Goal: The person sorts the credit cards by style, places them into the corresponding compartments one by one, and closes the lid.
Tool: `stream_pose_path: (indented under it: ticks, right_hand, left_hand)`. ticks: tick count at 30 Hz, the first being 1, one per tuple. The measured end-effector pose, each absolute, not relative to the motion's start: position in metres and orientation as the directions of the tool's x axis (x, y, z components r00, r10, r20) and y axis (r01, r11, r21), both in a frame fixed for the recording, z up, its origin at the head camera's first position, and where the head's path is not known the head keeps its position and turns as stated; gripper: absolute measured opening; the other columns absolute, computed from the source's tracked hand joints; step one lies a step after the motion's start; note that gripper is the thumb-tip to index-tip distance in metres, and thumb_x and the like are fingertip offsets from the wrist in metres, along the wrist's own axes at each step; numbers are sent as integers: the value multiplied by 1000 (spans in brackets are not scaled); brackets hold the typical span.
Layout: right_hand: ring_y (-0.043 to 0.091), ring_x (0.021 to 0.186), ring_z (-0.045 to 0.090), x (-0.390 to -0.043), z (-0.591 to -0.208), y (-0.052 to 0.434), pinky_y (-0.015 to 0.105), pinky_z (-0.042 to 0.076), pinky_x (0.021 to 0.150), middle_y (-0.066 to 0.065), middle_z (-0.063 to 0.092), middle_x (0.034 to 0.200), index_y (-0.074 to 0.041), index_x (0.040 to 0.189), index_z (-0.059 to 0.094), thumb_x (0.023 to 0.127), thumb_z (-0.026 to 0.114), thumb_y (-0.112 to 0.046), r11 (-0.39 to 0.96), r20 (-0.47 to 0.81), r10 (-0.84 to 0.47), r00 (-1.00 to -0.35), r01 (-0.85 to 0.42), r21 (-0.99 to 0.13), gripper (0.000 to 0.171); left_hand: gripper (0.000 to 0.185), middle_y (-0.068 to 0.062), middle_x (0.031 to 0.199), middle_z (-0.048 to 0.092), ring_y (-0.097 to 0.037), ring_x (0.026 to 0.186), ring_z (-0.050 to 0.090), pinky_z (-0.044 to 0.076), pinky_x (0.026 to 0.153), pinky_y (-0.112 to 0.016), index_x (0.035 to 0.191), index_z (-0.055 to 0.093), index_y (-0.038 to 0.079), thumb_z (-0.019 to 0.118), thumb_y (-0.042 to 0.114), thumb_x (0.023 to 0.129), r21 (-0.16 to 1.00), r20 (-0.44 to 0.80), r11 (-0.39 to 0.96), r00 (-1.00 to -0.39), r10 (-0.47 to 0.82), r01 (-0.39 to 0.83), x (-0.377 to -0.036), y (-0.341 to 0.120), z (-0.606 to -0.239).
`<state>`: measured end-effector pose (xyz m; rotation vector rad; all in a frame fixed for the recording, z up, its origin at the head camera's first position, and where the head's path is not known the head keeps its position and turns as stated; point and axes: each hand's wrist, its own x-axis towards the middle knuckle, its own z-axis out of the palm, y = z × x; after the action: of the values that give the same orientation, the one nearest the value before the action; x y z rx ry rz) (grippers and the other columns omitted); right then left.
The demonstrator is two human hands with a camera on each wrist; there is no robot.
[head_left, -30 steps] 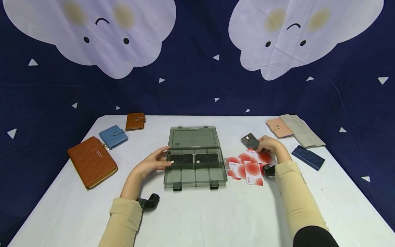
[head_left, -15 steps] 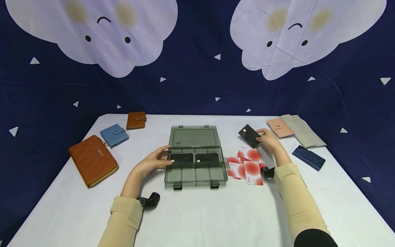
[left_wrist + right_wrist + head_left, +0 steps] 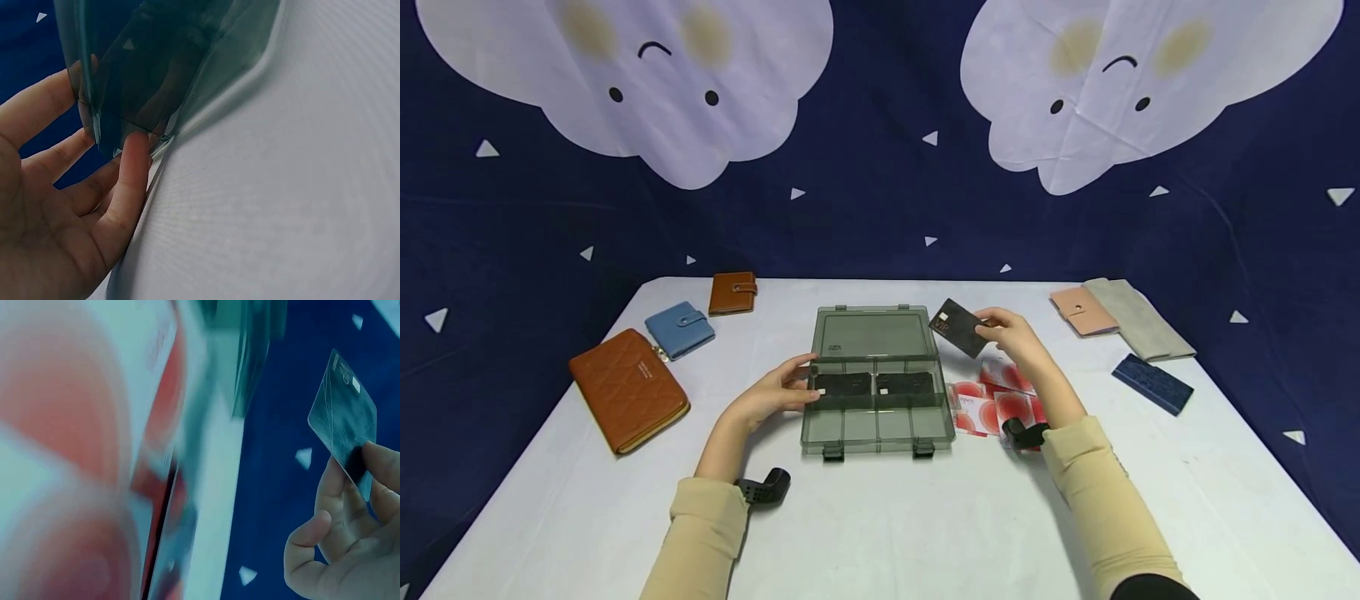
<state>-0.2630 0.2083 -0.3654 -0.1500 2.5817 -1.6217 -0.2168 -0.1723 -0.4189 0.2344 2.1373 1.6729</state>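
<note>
My right hand (image 3: 1009, 335) pinches a black VIP card (image 3: 956, 327) by its lower corner, tilted in the air beside the box's lid. The right wrist view shows the card (image 3: 347, 412) between thumb and fingers. A translucent grey-green compartment box (image 3: 877, 443) lies with its lid (image 3: 874, 332) folded back. My left hand (image 3: 772, 395) grips its left side; in the left wrist view the thumb (image 3: 133, 162) is in front of the plastic and other fingers behind. One black card (image 3: 844, 385) and another black card (image 3: 906, 384) lie in the box's two back compartments.
Several red-and-white cards (image 3: 977, 412) lie overlapping right of the box, partly under my right forearm. At left are a brown quilted wallet (image 3: 628, 390), blue wallet (image 3: 680, 331) and small brown wallet (image 3: 732, 294). At right are pink (image 3: 1084, 311), grey (image 3: 1138, 317) and navy wallets (image 3: 1152, 384).
My right hand has lifted the black card off the red-and-white pile and carried it left toward the box. My left hand has stayed at the box's left side.
</note>
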Motion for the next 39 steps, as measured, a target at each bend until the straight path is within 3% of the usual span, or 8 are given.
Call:
stream_pose_path:
  ticks: [8,13,17,26,32,35,39]
  right_hand:
    - [24,92,53,-246,-364,171,44,41,84,13,59,99,2,113,60,90,57,-8,475,32,-258,-966,-155,-866,25]
    - [24,84,60,-241,-373,150,38,47,72,11,66,90,-4,100,66,85,63,-5,659,116,-370,-922,-348,-667,15]
    - [22,82,61,-238,-381,139,37,48,72,6,66,85,-8,95,65,83,66,-6,725,94,-434,-896,-409,-555,12]
    - [24,90,61,-233,-383,133,41,48,78,6,65,94,-12,101,69,81,69,-7,782,152,-520,-841,-540,-310,21]
    - [26,92,59,-228,-386,133,43,45,72,5,64,98,-16,107,70,80,70,-10,818,163,-544,-823,-564,-117,27]
    - [26,95,57,-225,-384,133,42,43,73,6,65,102,-16,110,69,81,69,-12,823,136,-550,-824,-562,-80,30]
    - [27,98,59,-223,-378,139,45,44,77,6,67,106,-12,110,68,80,69,-7,792,163,-574,-802,-595,-139,30]
  left_hand:
    - [75,-25,144,24,-36,119,43,46,89,-41,147,23,12,65,14,85,955,-219,270,-899,378,-119,-218,-172,-420]
    - [76,-25,145,25,-36,120,42,47,88,-39,147,23,12,66,15,84,952,-228,277,-904,362,-128,-217,-173,-421]
    - [76,-24,145,25,-35,119,43,47,88,-39,147,23,12,66,15,84,953,-224,274,-904,365,-126,-218,-173,-422]
    - [78,-25,145,22,-37,121,42,47,88,-39,147,22,11,67,17,84,958,-211,265,-899,384,-112,-220,-173,-422]
    - [77,-25,144,25,-35,118,44,48,87,-38,147,23,12,67,17,84,954,-221,274,-900,375,-121,-220,-172,-422]
    - [77,-26,142,28,-33,115,48,48,86,-37,147,23,13,67,17,84,953,-223,279,-903,368,-121,-220,-171,-421]
    - [76,-27,139,31,-30,111,51,48,86,-37,147,24,13,67,16,84,951,-220,287,-906,362,-116,-219,-171,-421]
